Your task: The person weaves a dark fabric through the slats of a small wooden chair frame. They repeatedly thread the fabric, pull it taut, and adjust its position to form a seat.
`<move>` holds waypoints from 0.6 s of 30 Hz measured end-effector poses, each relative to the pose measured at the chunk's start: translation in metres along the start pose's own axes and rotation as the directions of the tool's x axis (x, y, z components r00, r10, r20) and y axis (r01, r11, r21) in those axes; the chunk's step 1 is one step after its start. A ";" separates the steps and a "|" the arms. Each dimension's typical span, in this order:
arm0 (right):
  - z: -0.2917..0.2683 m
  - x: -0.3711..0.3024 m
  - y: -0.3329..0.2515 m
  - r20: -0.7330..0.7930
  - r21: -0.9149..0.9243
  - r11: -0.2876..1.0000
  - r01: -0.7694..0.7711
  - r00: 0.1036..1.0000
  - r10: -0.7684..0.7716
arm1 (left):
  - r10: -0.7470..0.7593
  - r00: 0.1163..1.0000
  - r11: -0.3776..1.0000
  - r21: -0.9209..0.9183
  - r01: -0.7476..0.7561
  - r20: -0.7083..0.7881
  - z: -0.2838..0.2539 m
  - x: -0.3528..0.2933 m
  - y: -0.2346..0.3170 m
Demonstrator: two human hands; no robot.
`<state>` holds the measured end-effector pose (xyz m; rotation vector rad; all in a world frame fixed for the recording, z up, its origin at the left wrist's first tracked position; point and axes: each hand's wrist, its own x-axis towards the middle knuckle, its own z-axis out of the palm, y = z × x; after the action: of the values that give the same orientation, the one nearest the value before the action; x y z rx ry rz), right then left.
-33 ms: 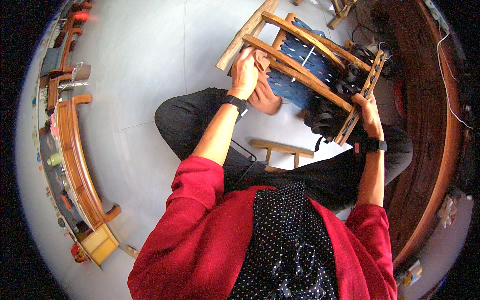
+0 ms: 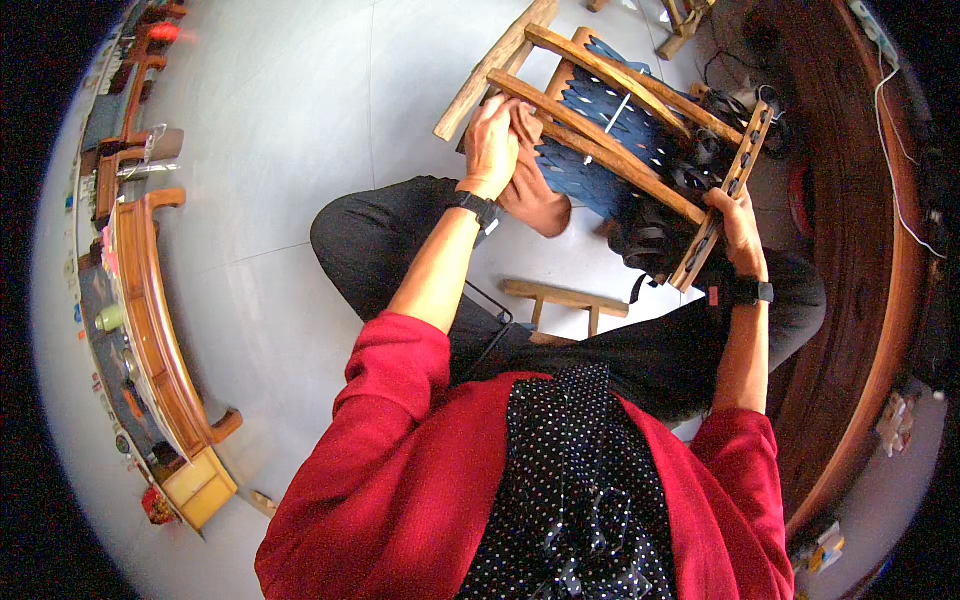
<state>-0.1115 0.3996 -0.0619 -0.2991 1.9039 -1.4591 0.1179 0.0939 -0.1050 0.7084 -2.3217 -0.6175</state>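
Objects (image 2: 108,319) on the wooden furniture (image 2: 150,310) are mostly too small to identify; pale tiled floor (image 2: 270,150) lies alongside. The left hand (image 2: 491,150), arm extended, clutches a brown cloth (image 2: 538,195), fingertips partly hidden, at one end of the tilted wooden stool (image 2: 630,168). The right hand (image 2: 742,225) grips the stool's other end, fingers mostly concealed, near a dark cabinet (image 2: 850,350).

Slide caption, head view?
Left hand holding a brown cloth at a wooden frame, right hand gripping its end bar.
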 end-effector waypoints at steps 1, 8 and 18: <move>0.000 -0.001 -0.001 -0.006 -0.013 1.000 -0.007 1.000 0.006 | -0.014 0.998 0.997 -0.075 0.009 -0.063 0.002 0.001 -0.002; 0.006 -0.004 -0.008 -0.025 0.015 1.000 -0.018 1.000 0.018 | -0.153 0.983 0.968 -0.216 0.129 -0.098 0.010 -0.042 0.024; 0.006 -0.006 -0.012 -0.016 -0.004 1.000 -0.015 1.000 0.015 | -0.431 0.873 0.873 -0.352 0.338 -0.230 0.006 -0.026 0.014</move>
<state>-0.1064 0.3941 -0.0494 -0.2755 1.9178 -1.4524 0.1264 0.1217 -0.1119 1.0536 -1.7585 -0.9492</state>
